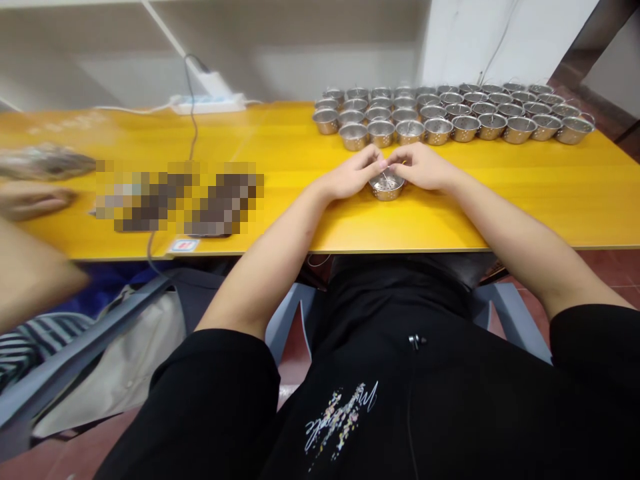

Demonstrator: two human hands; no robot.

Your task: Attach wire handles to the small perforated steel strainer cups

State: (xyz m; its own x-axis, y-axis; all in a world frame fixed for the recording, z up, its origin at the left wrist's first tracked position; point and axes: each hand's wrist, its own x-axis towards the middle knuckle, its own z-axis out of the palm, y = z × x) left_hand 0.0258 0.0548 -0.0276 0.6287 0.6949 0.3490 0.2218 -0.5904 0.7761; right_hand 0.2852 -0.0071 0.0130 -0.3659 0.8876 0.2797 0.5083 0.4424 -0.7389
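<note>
Head view: left hand [353, 175] and right hand [420, 167] pinch together at a wire [385, 179] over one steel basket [387, 189], with many more baskets [465, 128] standing in rows beyond.

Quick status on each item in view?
Left hand: closed, fingertips at the basket's top.
Right hand: closed, fingertips at the basket's top.
Small perforated steel basket: upright between both hands, thin wire across its opening.
Rows of steel baskets: upright, tightly grouped.
White power strip: cords attached.
Co-worker's hand: motion-blurred, at far left.
</note>
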